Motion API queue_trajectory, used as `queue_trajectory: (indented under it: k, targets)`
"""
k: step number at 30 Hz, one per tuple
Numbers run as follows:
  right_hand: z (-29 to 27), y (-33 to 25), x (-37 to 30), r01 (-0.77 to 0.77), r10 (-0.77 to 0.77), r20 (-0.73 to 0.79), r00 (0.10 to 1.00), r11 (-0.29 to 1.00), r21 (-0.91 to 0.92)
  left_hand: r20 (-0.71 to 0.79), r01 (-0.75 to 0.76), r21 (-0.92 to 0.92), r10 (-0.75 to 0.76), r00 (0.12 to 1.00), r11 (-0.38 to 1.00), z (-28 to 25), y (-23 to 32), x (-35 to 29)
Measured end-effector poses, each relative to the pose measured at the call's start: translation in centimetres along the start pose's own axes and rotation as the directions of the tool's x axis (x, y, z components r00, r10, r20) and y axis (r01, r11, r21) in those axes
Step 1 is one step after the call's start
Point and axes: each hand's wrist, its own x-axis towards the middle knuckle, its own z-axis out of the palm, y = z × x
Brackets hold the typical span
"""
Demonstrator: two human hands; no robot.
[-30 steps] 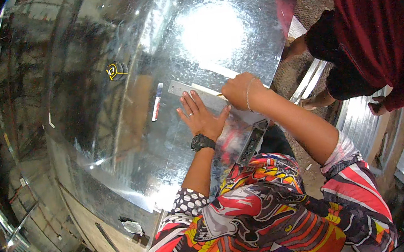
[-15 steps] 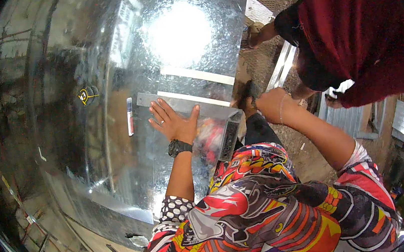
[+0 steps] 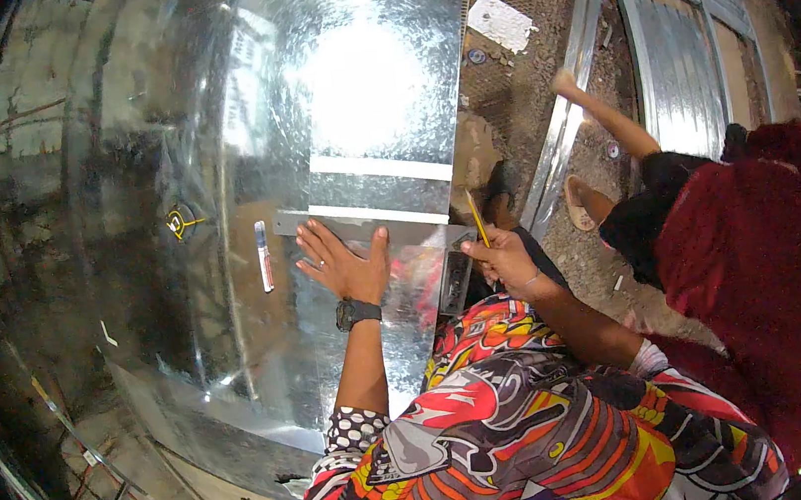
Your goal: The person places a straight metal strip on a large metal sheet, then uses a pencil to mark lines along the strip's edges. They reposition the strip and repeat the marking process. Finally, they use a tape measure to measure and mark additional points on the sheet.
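In the head view, a shiny metal sheet [image 3: 292, 143] serves as the work surface and carries several things. A grey straightedge [image 3: 414, 234] lies on it in front of the person, its right end meeting a dark bar [image 3: 454, 281] set at an angle near the sheet's edge. Just beyond the straightedge are 2 pale strips [image 3: 378, 168]. To the left lie a white marker [image 3: 264, 257] with a blue end and, farther left, a black and yellow tape measure [image 3: 181, 222].

The left hand [image 3: 351, 271] rests palm down across the straightedge, fingers spread and thumb held apart, grasping nothing; a black watch [image 3: 358, 312] sits on its wrist. The right hand [image 3: 503, 257] is beside the upper end of the dark bar, thumb and fingers pinched around a yellow pencil [image 3: 478, 218] that points up and away from the body. Whether this hand touches the bar, I cannot tell. Its forearm slants in from the lower right.

At the right, another person [image 3: 749, 237] in dark red clothing is near a long metal channel [image 3: 568, 109].
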Motion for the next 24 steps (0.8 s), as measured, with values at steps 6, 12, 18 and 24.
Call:
queue_trajectory:
  k: [6, 12, 18, 24]
  targets:
    - [-1.6, -2.5, 0.4, 0.027, -0.035, 0.053, 0.998, 0.989, 0.143, 0.029, -0.048, 0.018, 0.047, 0.998, 0.999, -0.6, 1.8, 1.4]
    - [-2.0, -3.8, 2.2, 0.015, -0.048, 0.109, 0.993, 0.958, 0.286, -0.093, -0.13, -0.001, 0.129, 0.987, 0.991, -0.9, 3.0, 4.1]
    - [-2.3, -3.3, 3.0, 0.009, -0.024, 0.09, 0.996, 0.987, 0.161, -0.091, -0.11, 0.002, 0.11, 0.99, 0.994, -0.6, 2.9, 4.0]
    - [-1.2, -4.1, 2.6, 0.002, -0.014, 0.074, 0.997, 0.985, 0.17, -0.093, -0.119, 0.075, 0.126, 0.988, 0.99, -0.7, 3.8, 3.8]
